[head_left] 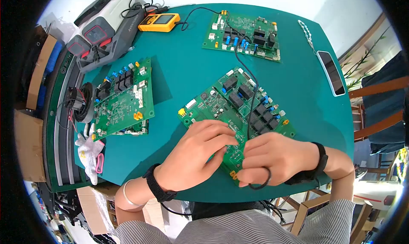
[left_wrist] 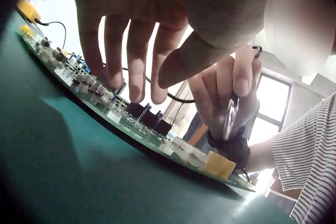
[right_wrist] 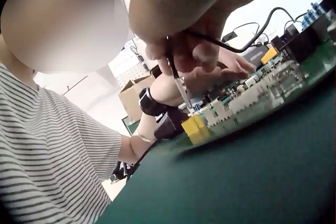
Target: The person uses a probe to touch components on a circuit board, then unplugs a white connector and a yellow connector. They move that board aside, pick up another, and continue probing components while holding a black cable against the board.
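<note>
A green circuit board lies slantwise on the green mat in front of me, with black relays, blue parts and yellow connectors on it. My left hand is over its near left part, fingers loosely bent and fingertips close at the components. In my right hand, over the near right part, I pinch a slim probe with a silver tip and a black cable. In the right wrist view the tip points down at the board beside a yellow connector. The head view hides the tip behind my fingers.
The cable runs across the board to a yellow handheld meter at the back left. Another circuit board lies at the back; stacked boards stand on the left by a white glove. A phone lies on the right.
</note>
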`<state>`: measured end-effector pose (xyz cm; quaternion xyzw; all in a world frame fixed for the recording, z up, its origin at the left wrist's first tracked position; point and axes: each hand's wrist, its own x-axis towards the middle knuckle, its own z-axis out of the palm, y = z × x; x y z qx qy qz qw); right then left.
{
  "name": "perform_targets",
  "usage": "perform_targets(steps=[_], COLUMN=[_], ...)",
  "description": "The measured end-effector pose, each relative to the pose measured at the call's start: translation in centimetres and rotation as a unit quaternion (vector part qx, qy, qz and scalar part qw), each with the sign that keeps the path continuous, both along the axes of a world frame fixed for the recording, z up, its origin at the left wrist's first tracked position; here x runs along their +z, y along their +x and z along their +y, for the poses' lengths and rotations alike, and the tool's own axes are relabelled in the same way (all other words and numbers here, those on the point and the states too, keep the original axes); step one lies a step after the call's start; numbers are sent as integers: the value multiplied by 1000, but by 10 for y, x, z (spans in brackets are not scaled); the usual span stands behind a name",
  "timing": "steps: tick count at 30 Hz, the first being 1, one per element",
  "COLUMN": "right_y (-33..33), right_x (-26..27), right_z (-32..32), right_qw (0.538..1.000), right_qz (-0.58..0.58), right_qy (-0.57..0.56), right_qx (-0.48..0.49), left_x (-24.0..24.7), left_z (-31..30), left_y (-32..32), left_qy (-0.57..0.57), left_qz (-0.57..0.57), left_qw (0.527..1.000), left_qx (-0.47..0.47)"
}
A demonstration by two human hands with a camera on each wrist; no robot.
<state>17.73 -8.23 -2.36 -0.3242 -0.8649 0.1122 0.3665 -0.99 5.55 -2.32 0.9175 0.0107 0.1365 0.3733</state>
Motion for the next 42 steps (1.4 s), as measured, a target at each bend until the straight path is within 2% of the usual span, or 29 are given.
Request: perform_targets(steps=[2, 4, 7, 11, 16, 25, 28, 34, 37, 42], right_y=[6, 13, 17, 10, 9, 8, 7, 6, 6, 4], right_x=[10, 10, 1, -5, -8, -4, -8, -8, -9, -5], right_z=[4, 3, 4, 4, 3, 3, 2, 2, 2, 2], right_qw=[997, 998, 994, 990, 987, 988, 989, 989, 990, 988], right_qz=[71, 53, 54, 65, 23, 92, 46, 32, 69, 63], right_qy=[-6, -20, -99, -123, -158, -122, -141, -143, -123, -141], right_qx=[-18, -37, -17, 5, 2, 5, -3, -6, -4, -7], left_x=[0, -1, -2, -2, -2, -3, -4, -3, -3, -2], left_z=[0, -1, -2, -2, -2, 0, 2, 5, 3, 3], left_y=[0, 0, 1, 0, -1, -1, 0, 1, 0, 0], left_qy=[0, 6, 8, 8, 6, -10, -16, -18, -13, -8], left_qz=[3, 1, -23, -22, 1, 10, 10, 20, 18, 24], left_qw=[1000, 1000, 1000, 1000, 1000, 1000, 1000, 999, 1000, 999], left_qx=[-3, -5, -4, -6, -20, -25, -23, -19, -20, -25])
